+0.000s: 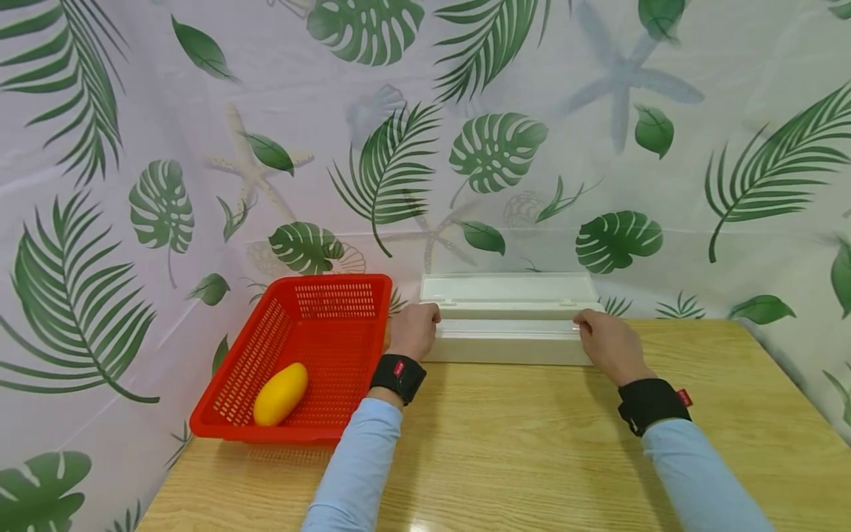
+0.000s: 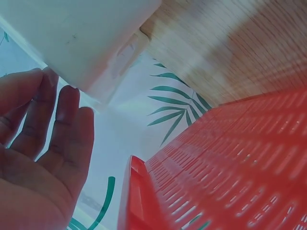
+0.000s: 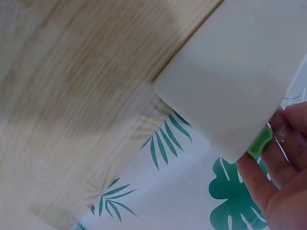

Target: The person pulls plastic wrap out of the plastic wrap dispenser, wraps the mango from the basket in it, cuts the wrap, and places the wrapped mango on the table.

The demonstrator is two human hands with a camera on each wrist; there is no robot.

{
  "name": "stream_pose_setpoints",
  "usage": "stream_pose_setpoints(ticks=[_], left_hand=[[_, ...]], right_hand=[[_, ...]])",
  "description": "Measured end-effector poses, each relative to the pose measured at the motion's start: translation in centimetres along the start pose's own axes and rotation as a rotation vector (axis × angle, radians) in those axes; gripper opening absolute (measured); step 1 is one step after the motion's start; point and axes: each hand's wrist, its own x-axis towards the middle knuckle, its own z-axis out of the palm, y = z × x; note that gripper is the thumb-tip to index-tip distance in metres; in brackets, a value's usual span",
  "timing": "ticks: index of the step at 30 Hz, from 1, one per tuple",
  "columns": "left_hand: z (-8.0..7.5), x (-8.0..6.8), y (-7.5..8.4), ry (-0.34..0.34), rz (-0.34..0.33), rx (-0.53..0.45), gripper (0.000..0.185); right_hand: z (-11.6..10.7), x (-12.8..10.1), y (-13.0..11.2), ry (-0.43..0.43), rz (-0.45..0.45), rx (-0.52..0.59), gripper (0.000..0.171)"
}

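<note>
A long white box [image 1: 508, 343] lies across the far side of the wooden table [image 1: 518, 451], its lid [image 1: 508, 288] raised against the backdrop. My left hand [image 1: 414, 330] is at the box's left end; in the left wrist view its fingers [image 2: 62, 129] are nearly straight, their tips touching the box [image 2: 81, 33]. My right hand [image 1: 608, 343] sits at the right end, fingers [image 3: 261, 187] curled round the corner of the box [image 3: 235, 81].
A red mesh basket [image 1: 292, 432] stands left of the box at the table's left edge, with a yellow oval fruit [image 1: 281, 394] inside. A leaf-printed cloth [image 1: 598, 111] hangs close behind and at both sides.
</note>
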Motion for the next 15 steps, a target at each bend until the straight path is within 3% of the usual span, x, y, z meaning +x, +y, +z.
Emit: stream_pose_setpoints(ticks=[15], left_hand=[[-0.18, -0.27, 0.58, 0.075, -0.056, -0.037, 0.01]], right_hand=[[0.08, 0.32, 0.45, 0.095, 0.004, 0.008, 0.019]])
